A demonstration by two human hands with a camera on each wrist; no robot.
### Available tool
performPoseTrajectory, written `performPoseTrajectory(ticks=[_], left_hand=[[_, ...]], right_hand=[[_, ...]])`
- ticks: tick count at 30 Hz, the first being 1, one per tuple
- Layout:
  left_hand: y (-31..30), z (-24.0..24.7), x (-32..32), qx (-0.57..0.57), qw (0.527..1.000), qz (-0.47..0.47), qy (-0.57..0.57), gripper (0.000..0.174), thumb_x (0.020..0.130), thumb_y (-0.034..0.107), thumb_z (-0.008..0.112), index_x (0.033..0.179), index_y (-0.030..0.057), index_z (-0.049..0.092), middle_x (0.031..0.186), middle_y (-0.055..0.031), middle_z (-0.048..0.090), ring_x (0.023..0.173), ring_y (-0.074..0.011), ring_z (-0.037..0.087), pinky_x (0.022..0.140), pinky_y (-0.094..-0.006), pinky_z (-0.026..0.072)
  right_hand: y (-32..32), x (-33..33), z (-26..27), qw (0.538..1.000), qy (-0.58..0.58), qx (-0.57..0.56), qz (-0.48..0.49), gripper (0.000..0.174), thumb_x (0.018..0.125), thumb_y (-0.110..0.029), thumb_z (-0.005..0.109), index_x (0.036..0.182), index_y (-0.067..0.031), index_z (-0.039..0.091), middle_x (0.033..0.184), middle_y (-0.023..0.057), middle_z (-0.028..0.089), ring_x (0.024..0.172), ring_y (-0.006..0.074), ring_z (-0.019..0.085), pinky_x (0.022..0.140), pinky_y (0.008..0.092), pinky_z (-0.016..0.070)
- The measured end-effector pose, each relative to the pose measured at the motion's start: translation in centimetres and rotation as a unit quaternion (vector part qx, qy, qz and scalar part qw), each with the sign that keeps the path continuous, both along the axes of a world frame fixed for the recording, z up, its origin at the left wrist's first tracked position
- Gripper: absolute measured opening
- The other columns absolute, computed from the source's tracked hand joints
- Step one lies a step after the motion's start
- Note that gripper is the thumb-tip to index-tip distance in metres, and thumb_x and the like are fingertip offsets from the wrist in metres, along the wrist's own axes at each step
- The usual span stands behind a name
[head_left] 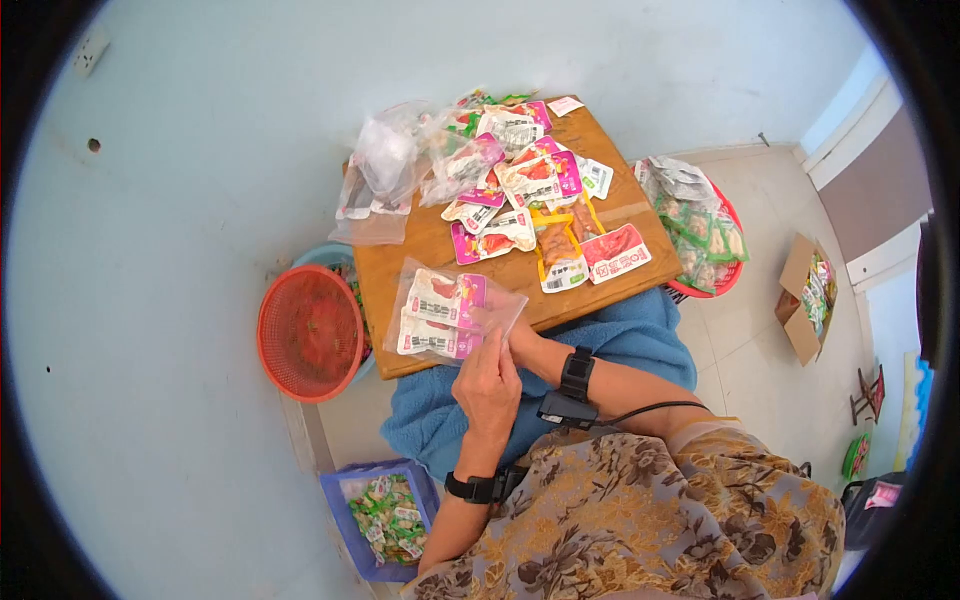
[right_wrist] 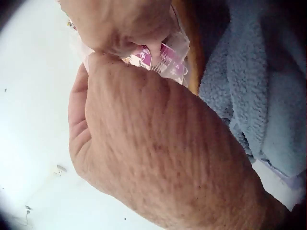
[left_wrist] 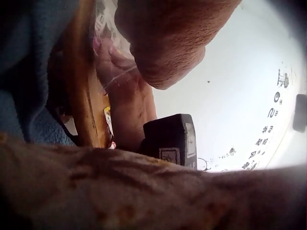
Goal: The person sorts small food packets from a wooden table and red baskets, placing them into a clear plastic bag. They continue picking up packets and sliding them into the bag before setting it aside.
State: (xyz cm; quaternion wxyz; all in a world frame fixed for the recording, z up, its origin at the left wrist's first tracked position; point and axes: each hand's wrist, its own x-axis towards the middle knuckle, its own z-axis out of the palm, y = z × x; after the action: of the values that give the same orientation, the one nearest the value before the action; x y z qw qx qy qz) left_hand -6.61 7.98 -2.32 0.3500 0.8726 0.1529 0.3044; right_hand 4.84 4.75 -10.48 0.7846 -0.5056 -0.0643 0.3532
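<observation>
A clear plastic bag (head_left: pixel 405 283) with two white-and-purple food pouches (head_left: pixel 436 296) in it hangs over the near left part of the wooden table. My left hand (head_left: pixel 487 390) pinches the bag at its near right edge, fingertips together. Just behind it, my right hand (head_left: pixel 525 343) grips the same edge; some of its fingers show through the plastic and the rest are hidden. In the right wrist view my right hand (right_wrist: pixel 163 139) fills the middle, covering most of the bag. The left wrist view shows my left hand (left_wrist: pixel 168 43) close up.
On the wooden table (head_left: pixel 400 345) lie several loose pouches (head_left: pixel 530 178), red and yellow packs, and a heap of clear bags (head_left: pixel 385 155). Red baskets (head_left: pixel 311 332) flank the table. A blue bin (head_left: pixel 340 500) of small packets and a cardboard box (head_left: pixel 800 315) stand on the floor.
</observation>
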Motion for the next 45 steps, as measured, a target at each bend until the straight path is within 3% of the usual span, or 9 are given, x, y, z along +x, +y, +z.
performPoseTrajectory(ticks=[7, 9, 13, 18, 24, 31, 37, 43, 45], left_hand=[[-0.3, -0.3, 0.1, -0.014, 1.0, 0.003, -0.011, 0.027, 0.086, 0.001, 0.066, 0.113, -0.0011, 0.067, 0.086, -0.0162, 0.066, 0.069, -0.0308, 0.062, 0.063, -0.0387, 0.0512], [-0.3, -0.4, 0.0, -0.011, 1.0, 0.003, -0.006, 0.028, 0.085, 0.0, 0.065, 0.113, -0.001, 0.067, 0.083, -0.0152, 0.064, 0.067, -0.0294, 0.061, 0.062, -0.0382, 0.0503], [-0.3, -0.6, -0.3, -0.01, 1.0, 0.006, -0.014, 0.029, 0.085, -0.002, 0.064, 0.113, -0.0005, 0.066, 0.08, -0.0144, 0.061, 0.067, -0.0274, 0.059, 0.061, -0.037, 0.049], [-0.4, -0.9, -0.3, -0.019, 1.0, 0.005, -0.017, 0.029, 0.085, -0.002, 0.063, 0.113, -0.0004, 0.067, 0.084, -0.016, 0.062, 0.067, -0.0274, 0.06, 0.062, -0.037, 0.0495], [-0.1, -0.6, -0.6, -0.012, 1.0, 0.012, -0.012, 0.029, 0.085, -0.002, 0.064, 0.114, -0.0005, 0.067, 0.086, -0.0167, 0.064, 0.071, -0.0311, 0.062, 0.064, -0.04, 0.0509], [-0.2, -1.0, -0.6, -0.004, 1.0, 0.012, 0.001, 0.032, 0.085, 0.0, 0.064, 0.117, 0.0002, 0.066, 0.085, -0.0159, 0.064, 0.067, -0.0278, 0.061, 0.062, -0.038, 0.0503], [-0.1, -0.8, -0.4, -0.009, 1.0, 0.02, -0.003, 0.032, 0.084, -0.002, 0.064, 0.115, 0.0009, 0.067, 0.082, -0.0136, 0.062, 0.066, -0.0262, 0.059, 0.061, -0.037, 0.0493], [-0.1, -1.2, 0.0, -0.016, 0.999, 0.026, -0.012, 0.03, 0.083, -0.002, 0.065, 0.113, 0.0008, 0.067, 0.079, -0.0129, 0.061, 0.064, -0.0248, 0.057, 0.059, -0.037, 0.0473], [-0.2, -1.1, 0.0, -0.01, 1.0, 0.025, -0.013, 0.03, 0.083, -0.002, 0.065, 0.113, 0.0008, 0.067, 0.079, -0.0125, 0.06, 0.064, -0.0244, 0.057, 0.058, -0.037, 0.0468]], right_hand=[[0.3, 0.8, -2.4, 0.986, -0.099, -0.137, 0.002, 0.037, 0.094, -0.009, 0.061, 0.129, 0.0025, 0.055, 0.118, 0.0089, 0.064, 0.101, 0.0153, 0.061, 0.087, 0.0308, 0.0542], [-0.1, 0.0, -1.3, 0.998, 0.003, 0.057, -0.013, 0.042, 0.093, -0.011, 0.063, 0.131, 0.0026, 0.054, 0.121, 0.0107, 0.064, 0.103, 0.0162, 0.062, 0.088, 0.0303, 0.054], [-0.9, -0.5, -0.1, 0.995, -0.07, 0.068, -0.012, 0.044, 0.091, -0.01, 0.063, 0.132, 0.004, 0.052, 0.123, 0.0123, 0.064, 0.106, 0.0169, 0.062, 0.09, 0.0303, 0.0539], [-0.7, -0.2, 0.3, 0.95, -0.255, -0.164, -0.079, 0.045, 0.087, 0.002, 0.058, 0.131, 0.0034, 0.052, 0.11, 0.0128, 0.069, 0.094, 0.0166, 0.066, 0.08, 0.0291, 0.0562], [-0.3, -0.8, -0.3, 0.944, -0.262, -0.172, -0.108, 0.044, 0.084, 0.005, 0.061, 0.127, 0.0011, 0.055, 0.094, 0.01, 0.071, 0.076, 0.0136, 0.065, 0.063, 0.0288, 0.0547], [-0.3, -1.1, -0.6, 0.946, -0.209, -0.195, -0.151, 0.036, 0.079, 0.0, 0.064, 0.115, 0.0054, 0.059, 0.093, 0.0174, 0.069, 0.082, 0.0239, 0.069, 0.073, 0.0346, 0.056], [-1.1, -1.1, -1.8, 0.863, -0.345, -0.312, -0.198, 0.022, 0.081, -0.007, 0.07, 0.1, 0.0028, 0.062, 0.083, 0.0116, 0.066, 0.074, 0.0199, 0.065, 0.065, 0.0349, 0.053], [-4.7, -1.7, 4.6, 0.907, -0.306, -0.257, -0.132, 0.005, 0.084, -0.002, 0.062, 0.086, 0.0024, 0.064, 0.077, 0.0117, 0.066, 0.071, 0.0206, 0.066, 0.066, 0.0348, 0.054], [-7.2, -0.5, 7.3, 0.952, -0.116, -0.27, 0.082, 0.01, 0.083, -0.008, 0.062, 0.088, -0.0007, 0.068, 0.081, 0.019, 0.07, 0.082, 0.0265, 0.071, 0.069, 0.0376, 0.0537]])
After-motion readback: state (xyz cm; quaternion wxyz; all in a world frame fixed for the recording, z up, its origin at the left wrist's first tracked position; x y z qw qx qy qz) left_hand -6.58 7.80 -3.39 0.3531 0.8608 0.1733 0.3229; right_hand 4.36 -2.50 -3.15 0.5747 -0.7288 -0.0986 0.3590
